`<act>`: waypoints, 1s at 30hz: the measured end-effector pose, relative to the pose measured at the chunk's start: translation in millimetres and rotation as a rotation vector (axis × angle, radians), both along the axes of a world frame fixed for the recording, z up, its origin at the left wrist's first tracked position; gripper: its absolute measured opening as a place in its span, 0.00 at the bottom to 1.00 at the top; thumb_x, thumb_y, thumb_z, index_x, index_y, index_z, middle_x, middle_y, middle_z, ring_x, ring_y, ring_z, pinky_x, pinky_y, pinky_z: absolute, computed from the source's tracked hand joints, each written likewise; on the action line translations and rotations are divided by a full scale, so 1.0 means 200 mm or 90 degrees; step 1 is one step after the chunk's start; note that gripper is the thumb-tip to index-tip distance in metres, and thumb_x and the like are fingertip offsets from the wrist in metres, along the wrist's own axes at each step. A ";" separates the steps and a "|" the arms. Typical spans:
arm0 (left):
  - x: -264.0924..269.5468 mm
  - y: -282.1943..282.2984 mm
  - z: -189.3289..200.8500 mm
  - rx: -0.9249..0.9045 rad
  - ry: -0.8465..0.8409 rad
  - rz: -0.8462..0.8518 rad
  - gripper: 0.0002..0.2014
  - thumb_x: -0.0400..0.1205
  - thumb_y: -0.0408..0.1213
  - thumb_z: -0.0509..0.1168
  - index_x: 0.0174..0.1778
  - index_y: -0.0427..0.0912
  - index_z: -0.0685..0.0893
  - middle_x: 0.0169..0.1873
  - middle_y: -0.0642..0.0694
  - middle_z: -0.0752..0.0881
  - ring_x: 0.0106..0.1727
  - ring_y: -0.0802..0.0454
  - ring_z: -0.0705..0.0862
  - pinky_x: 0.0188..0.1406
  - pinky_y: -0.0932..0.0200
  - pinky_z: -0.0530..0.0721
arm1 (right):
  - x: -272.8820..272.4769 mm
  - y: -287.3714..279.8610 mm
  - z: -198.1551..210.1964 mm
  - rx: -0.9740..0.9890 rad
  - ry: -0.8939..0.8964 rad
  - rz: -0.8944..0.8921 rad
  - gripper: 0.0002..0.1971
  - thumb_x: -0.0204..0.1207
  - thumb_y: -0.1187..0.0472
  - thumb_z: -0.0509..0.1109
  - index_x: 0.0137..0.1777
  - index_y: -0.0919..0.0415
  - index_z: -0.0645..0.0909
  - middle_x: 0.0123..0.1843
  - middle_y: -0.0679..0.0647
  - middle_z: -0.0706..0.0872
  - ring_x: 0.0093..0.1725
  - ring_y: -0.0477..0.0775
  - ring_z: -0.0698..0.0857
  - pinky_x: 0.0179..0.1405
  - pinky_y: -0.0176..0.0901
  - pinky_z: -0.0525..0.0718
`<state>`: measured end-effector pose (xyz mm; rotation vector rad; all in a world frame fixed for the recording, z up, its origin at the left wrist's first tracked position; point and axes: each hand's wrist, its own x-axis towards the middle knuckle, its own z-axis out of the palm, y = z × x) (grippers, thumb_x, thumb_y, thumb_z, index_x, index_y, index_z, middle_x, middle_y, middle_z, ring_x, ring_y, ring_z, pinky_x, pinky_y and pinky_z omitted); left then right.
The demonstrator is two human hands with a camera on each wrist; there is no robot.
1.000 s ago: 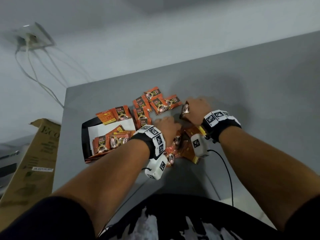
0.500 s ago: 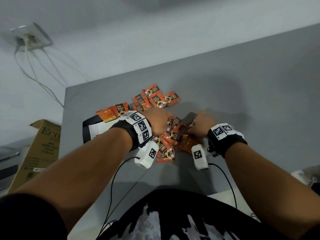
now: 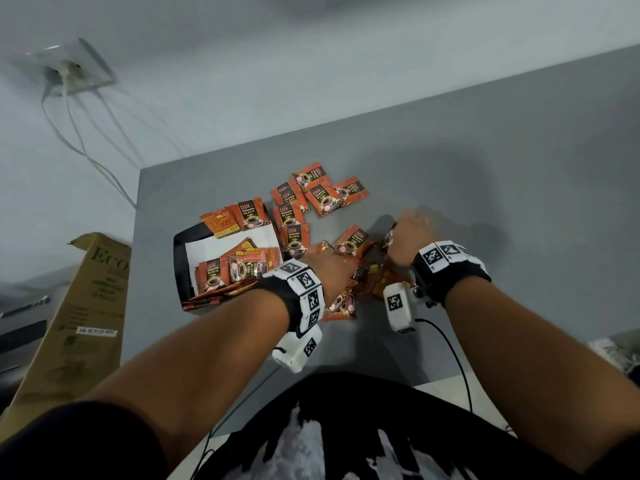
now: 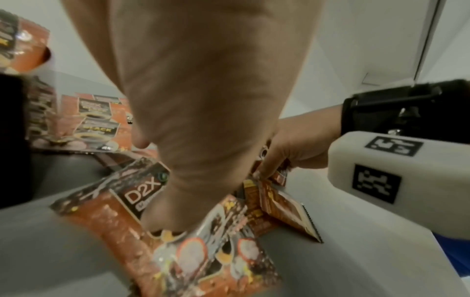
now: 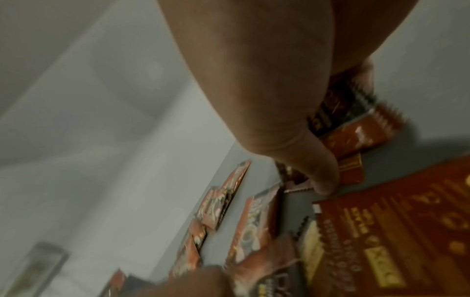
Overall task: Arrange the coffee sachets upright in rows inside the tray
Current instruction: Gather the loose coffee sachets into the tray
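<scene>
Orange-and-black coffee sachets lie scattered on the grey table (image 3: 485, 202). One group (image 3: 311, 195) sits at the back, and a pile (image 3: 346, 303) lies under my hands. The black tray (image 3: 179, 268) with a white liner stands at the left and holds several sachets (image 3: 235, 271), mostly lying or leaning. My left hand (image 3: 341, 259) is down in the pile, fingers curled into sachets (image 4: 137, 193), and one sachet (image 3: 355, 239) sticks up beside it. My right hand (image 3: 407, 233) pinches a few sachets (image 5: 343, 108) between thumb and fingers just right of the left hand.
A cardboard box (image 3: 79, 306) stands left of the table. A wall socket (image 3: 72, 71) with hanging cables is behind it. The table's left edge runs close beside the tray. A black cable (image 3: 450, 344) trails from my right wrist toward me.
Both hands have stayed over the loose pile and shifted only a little. The left hand went toward the tray and came back. A sachet now stands up beside it.
</scene>
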<state>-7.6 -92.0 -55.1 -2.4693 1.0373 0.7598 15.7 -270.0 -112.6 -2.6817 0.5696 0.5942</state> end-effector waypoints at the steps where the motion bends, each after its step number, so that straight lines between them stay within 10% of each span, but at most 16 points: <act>1: 0.00 0.00 0.00 0.000 -0.012 -0.011 0.25 0.82 0.32 0.64 0.77 0.47 0.73 0.71 0.41 0.79 0.75 0.38 0.73 0.78 0.40 0.65 | 0.00 0.00 0.02 0.015 -0.020 0.003 0.28 0.76 0.65 0.70 0.73 0.70 0.64 0.69 0.70 0.77 0.69 0.71 0.78 0.64 0.58 0.81; 5: 0.00 0.01 0.00 -0.009 -0.038 -0.053 0.21 0.81 0.39 0.68 0.72 0.54 0.79 0.70 0.43 0.75 0.74 0.41 0.70 0.75 0.42 0.66 | -0.01 0.02 0.14 0.137 -0.110 0.020 0.32 0.71 0.71 0.75 0.71 0.64 0.63 0.48 0.58 0.82 0.50 0.62 0.86 0.42 0.51 0.86; 9: 0.05 0.01 0.05 0.023 0.017 -0.032 0.14 0.81 0.35 0.68 0.63 0.49 0.83 0.51 0.49 0.84 0.58 0.45 0.83 0.60 0.50 0.77 | -0.04 0.10 0.27 0.180 -0.056 0.181 0.09 0.67 0.66 0.80 0.42 0.60 0.81 0.33 0.50 0.82 0.35 0.53 0.84 0.26 0.36 0.74; 12: 0.13 0.00 0.10 0.058 0.040 -0.004 0.12 0.83 0.35 0.68 0.61 0.43 0.85 0.47 0.47 0.86 0.45 0.46 0.86 0.41 0.56 0.83 | -0.07 0.17 0.23 0.216 -0.038 0.243 0.15 0.65 0.56 0.81 0.52 0.52 0.85 0.41 0.46 0.88 0.44 0.52 0.88 0.39 0.38 0.81; 23: 0.38 0.03 0.25 -0.124 0.030 0.101 0.17 0.83 0.38 0.68 0.66 0.37 0.78 0.49 0.42 0.85 0.44 0.47 0.81 0.40 0.55 0.78 | -0.10 0.29 0.04 0.095 -0.040 0.243 0.37 0.65 0.52 0.83 0.73 0.56 0.71 0.70 0.56 0.75 0.69 0.61 0.75 0.72 0.55 0.76; 30: 0.39 0.04 0.15 -0.243 0.090 0.256 0.29 0.76 0.20 0.65 0.71 0.49 0.75 0.50 0.46 0.85 0.32 0.57 0.78 0.21 0.62 0.71 | -0.07 0.12 0.10 0.151 -0.088 0.185 0.22 0.64 0.48 0.83 0.50 0.52 0.74 0.44 0.49 0.81 0.48 0.54 0.83 0.41 0.43 0.75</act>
